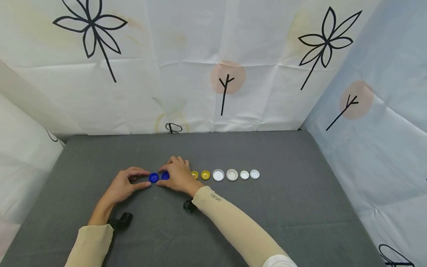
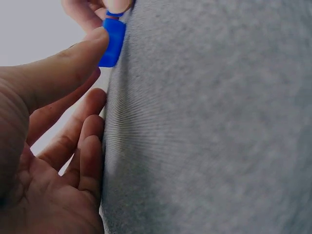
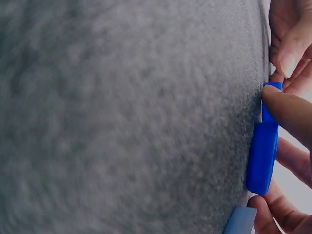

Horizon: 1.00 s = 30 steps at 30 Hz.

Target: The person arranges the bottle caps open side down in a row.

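At right hand point(image 1: 180, 176), blue cap point(image 1: 165, 175) partly hidden.

The blue round plastic caps point(image 1: 154, 177) look smooth with a slight sheen; the yellow round caps point(image 1: 205, 175) and white round caps point(image 1: 218, 175) also look like plastic. Matt, finely textured grey cloth covers the desk point(image 1: 300, 222). The beige sleeves point(image 1: 233, 222) are matt fabric; the white printed backdrop point(image 1: 186, 37) is creased sheeting.

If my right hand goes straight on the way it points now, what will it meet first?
Past the held blue cap, the right hand would probably first meet the leftmost blue cap, right by the left hand. The gap looks small, though depth is unclear.
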Tool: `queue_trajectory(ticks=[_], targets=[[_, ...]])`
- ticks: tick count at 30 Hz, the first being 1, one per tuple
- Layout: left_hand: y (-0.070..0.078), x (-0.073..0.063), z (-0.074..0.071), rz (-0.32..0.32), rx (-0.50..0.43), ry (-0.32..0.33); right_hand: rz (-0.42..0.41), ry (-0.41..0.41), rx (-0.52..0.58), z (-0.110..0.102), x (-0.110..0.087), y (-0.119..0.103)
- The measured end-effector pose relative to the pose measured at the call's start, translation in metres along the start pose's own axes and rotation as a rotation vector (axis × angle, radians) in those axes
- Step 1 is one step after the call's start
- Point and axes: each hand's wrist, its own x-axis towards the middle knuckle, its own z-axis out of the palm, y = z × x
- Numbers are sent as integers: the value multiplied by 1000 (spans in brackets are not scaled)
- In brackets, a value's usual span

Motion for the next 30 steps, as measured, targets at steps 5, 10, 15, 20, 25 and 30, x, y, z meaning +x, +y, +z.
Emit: queue_trajectory(ticks=[5, 10, 15, 20, 25, 30], targets=[[3, 2, 3, -20, 45, 10, 5, 10, -31, 2, 1, -4], [5, 4, 4, -28, 56, 15, 9, 15, -42, 3, 1, -5], [8, 4, 5, -30, 59, 33, 6, 19, -1, 0, -1, -4], [21, 3, 3, -19, 6, 46, -19, 56, 80, -11, -6, -1], [40, 6, 5, -11, -39, 49, -69, 115, 163, -24, -16, 7], [63, 13, 12, 8, -88, 40, -103, 156, 237, -38, -29, 20]])
